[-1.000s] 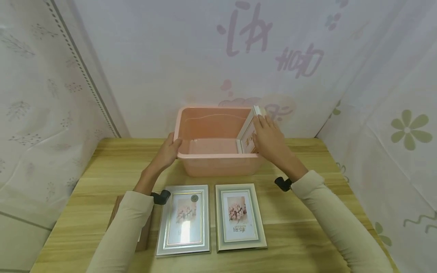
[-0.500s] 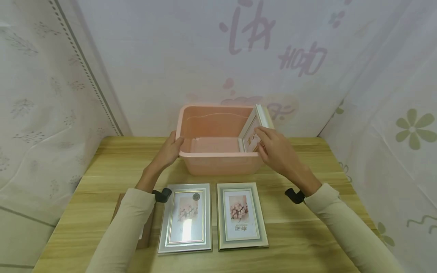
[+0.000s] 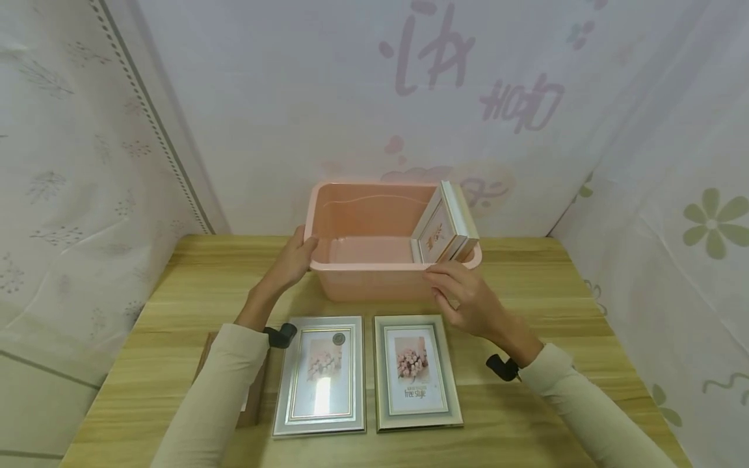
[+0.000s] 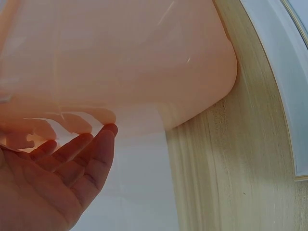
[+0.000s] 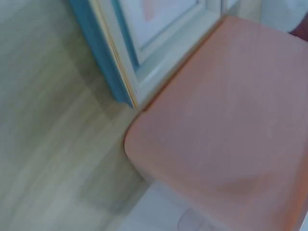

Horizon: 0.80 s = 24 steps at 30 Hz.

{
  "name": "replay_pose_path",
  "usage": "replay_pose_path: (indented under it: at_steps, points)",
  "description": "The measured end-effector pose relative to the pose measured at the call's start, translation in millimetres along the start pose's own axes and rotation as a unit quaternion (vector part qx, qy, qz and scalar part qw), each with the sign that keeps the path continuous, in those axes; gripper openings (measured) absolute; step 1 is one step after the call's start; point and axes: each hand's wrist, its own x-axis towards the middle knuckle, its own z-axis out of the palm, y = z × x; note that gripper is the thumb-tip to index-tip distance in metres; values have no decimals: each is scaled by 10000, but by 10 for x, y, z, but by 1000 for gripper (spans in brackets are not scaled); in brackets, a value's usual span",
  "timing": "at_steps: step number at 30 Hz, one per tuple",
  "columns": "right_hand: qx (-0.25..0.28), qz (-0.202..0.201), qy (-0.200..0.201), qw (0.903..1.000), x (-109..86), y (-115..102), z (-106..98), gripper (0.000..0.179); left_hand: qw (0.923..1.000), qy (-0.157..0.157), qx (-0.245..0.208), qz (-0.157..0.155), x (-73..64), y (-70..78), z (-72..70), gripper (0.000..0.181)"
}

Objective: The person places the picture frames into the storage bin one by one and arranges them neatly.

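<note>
A pink plastic tub (image 3: 374, 283) stands at the back of the table. My left hand (image 3: 288, 261) grips its left rim, thumb over the edge; in the left wrist view the fingers (image 4: 98, 156) lie against the outer wall. White picture frames (image 3: 434, 235) stand on edge, leaning together at the tub's right end. My right hand (image 3: 473, 304) is in front of the tub, loosely curled, fingertips by the front rim, holding nothing visible. Nearer me lie a silver picture frame (image 3: 282, 406) and a champagne-coloured picture frame (image 3: 383, 396), both face up with flower pictures.
A brown frame-like object (image 3: 251, 403) lies at the left, partly hidden under my left forearm. The wooden table (image 3: 521, 403) meets a patterned cloth backdrop (image 3: 281, 97) behind the tub, with cloth at both sides too.
My right hand has let go of the white frame at the tub's right end and moved down and towards me, to the front rim. My left hand stays on the left rim.
</note>
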Motion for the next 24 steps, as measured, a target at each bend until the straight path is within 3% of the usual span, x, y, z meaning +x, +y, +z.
replay_pose_path:
  at_steps: [4, 7, 9, 12, 15, 18, 21, 24]
  points:
    - [141, -140, -173, 9997, -91, -65, 69, 24, 10000, 14, -43, 5, 0, 5, 2, 51]
    - [276, 134, -813, 9962, -188, -85, 123, 27, 10000, 43, -87, -9, 2, 0, 1, 51]
    - [364, 524, -1366, 9886, -266, -73, 155, 30, 9999, 23, -128, -7, -2, 0, 7, 51]
    - [636, 1304, -2216, 9643, -372, -41, 193, 34, 9998, -53, -191, -25, -6, -1, 8, 52]
    - [979, 2106, -2941, 9271, -458, 2, 230, 43, 9998, -99, -182, -63, -7, -8, 8, 53]
    - [1170, 2534, -3395, 8982, -529, 49, 293, 52, 9998, -67, -152, -78, -6, -12, 2, 53]
    - [1220, 2651, -3626, 8851, -587, 93, 371, 60, 9999, -48, -131, -58, -3, -11, -3, 52]
    - [1287, 2648, -3656, 8830, -624, 126, 439, 64, 9999, -54, -105, -35, -1, -9, -2, 52]
